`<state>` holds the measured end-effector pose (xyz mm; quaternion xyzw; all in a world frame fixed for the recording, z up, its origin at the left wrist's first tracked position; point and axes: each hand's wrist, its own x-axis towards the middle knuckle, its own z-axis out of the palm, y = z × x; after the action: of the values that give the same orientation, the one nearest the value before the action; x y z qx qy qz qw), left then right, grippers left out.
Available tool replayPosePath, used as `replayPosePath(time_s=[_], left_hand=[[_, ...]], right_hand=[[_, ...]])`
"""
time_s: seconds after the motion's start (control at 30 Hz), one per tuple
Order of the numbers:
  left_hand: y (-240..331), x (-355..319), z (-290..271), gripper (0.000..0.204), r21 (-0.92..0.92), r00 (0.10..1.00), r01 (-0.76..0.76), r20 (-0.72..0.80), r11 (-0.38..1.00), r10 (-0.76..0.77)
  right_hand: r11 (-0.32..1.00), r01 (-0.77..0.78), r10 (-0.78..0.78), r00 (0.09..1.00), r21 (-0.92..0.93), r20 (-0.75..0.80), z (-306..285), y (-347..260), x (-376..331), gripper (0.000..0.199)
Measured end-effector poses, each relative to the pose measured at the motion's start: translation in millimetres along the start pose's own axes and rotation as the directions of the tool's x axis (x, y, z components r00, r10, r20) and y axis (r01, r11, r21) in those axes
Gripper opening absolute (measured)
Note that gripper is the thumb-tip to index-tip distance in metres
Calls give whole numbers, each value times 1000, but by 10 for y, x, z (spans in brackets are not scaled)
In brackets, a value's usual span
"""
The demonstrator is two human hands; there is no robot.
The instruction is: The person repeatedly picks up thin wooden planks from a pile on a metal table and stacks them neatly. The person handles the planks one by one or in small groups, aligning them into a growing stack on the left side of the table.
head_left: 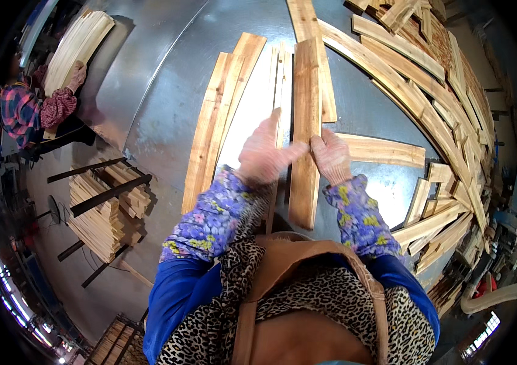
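Note:
A flat wooden board (304, 188) stretches away from my body, across the metal table. My right hand (333, 157) has its fingers curled round the board's right edge. Left of it, my left hand (265, 151) is slightly blurred, its fingers spread and its thumb reaching to the board's left edge. Both hands seem to wear pale gloves. Narrow strips (278, 79) lie under and beyond the left fingers. Two wider boards (213, 115) rest side by side further left. Another board (326, 79) passes beneath the far part of the gripped one.
A short board (386, 150) lies right of my right hand. Piled planks (419, 85) curve along the table's right side, with offcuts (434, 213) nearer me. At the far left a co-worker (24, 112) handles stacked slats (79, 45). A rack of strips (97, 213) stands beside the metal table (167, 103).

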<state>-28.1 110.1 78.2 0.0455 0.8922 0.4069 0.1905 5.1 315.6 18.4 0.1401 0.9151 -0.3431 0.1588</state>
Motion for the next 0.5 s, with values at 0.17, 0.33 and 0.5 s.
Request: replayPosePath(time_s=[0.17,0.33,0.5], left_hand=[[271,157,-28,48,-789,966,210,79,577,-244],[-690,18,-786,68,-754,984,-64,-156,654,-84],[-1168,-300,-1183,69,550,941,251,-332,796,-67]], right_hand=[[926,293,-304,953,237,9,-262,-360,-106,55],[978,204,-183,935,38,-303,-629,-242,1154,61],[811,38,-168,971,-584,-169,-1469,713,2250,104]])
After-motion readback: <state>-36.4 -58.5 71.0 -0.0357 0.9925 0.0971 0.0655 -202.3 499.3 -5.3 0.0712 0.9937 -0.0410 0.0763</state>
